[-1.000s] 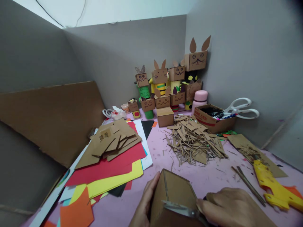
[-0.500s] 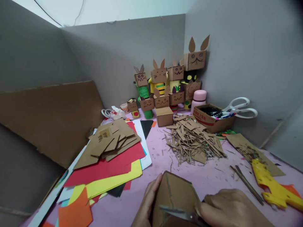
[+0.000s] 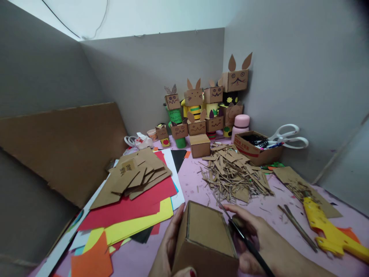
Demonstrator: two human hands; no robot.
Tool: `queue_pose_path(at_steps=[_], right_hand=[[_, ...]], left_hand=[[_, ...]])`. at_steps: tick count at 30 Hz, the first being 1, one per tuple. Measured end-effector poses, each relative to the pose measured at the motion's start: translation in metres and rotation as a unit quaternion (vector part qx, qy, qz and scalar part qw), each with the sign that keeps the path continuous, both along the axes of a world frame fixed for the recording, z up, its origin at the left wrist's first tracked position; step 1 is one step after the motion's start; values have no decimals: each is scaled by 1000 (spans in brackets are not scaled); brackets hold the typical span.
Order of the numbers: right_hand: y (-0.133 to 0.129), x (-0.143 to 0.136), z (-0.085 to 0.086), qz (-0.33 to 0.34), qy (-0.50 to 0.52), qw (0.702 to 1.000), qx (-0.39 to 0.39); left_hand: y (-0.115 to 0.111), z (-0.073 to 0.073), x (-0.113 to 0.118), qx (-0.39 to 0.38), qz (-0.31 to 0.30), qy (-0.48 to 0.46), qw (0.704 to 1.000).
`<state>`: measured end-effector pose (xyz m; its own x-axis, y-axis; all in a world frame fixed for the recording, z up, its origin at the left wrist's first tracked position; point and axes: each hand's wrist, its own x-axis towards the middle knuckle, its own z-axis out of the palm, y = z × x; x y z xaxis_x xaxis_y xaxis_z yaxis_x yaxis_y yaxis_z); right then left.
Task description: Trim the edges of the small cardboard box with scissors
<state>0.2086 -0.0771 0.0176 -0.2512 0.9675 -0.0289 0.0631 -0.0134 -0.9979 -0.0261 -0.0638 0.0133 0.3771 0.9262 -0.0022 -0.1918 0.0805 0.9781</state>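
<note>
A closed brown cardboard box (image 3: 206, 227) is tilted towards me at the front of the table, with dark seams along its edges. My left hand (image 3: 170, 242) grips it from the left, its thumb on the near face. At the box's right side is my right hand (image 3: 245, 234), fingers curled around black-handled scissors (image 3: 240, 232). Seen nearly edge-on, their thin blade points up and away, just off the box's right edge. Part of the right fingers is hidden behind the scissors and the box.
Stacked cardboard pieces (image 3: 135, 173) lie on coloured paper (image 3: 129, 211) at left. Cardboard scraps (image 3: 233, 173) are heaped beyond the box. A yellow glue gun (image 3: 325, 231) and sticks (image 3: 298, 227) lie right. Behind stand cardboard animal figures (image 3: 196, 127), a small box (image 3: 200, 146) and a supply carton (image 3: 259, 152).
The cardboard box has been turned in my hands and shifted slightly left. My right hand has swung the scissors' blade off the box's face to its right side.
</note>
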Motion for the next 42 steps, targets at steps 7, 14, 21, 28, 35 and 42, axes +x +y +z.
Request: queue_pose_path(at_steps=[7,14,21,28,35,42], right_hand=[[-4,-7,1,10,-59,992,112],[-5,-2,-18,-32,-259,882,392],[-5,-5,-26,-46,-295,850,433],[-2,-10,-31,-22,-270,870,411],[-9,-20,-6,38,-140,983,115],[-11,-12,6,64,-46,997,15]], left_hand=[[2,-8,1,25,-72,31,997],[8,-13,-4,226,-21,232,946],[7,-12,-10,350,-11,280,894],[3,-4,-13,374,1,278,885],[2,7,-10,154,7,145,977],[7,15,-18,-9,10,39,999]])
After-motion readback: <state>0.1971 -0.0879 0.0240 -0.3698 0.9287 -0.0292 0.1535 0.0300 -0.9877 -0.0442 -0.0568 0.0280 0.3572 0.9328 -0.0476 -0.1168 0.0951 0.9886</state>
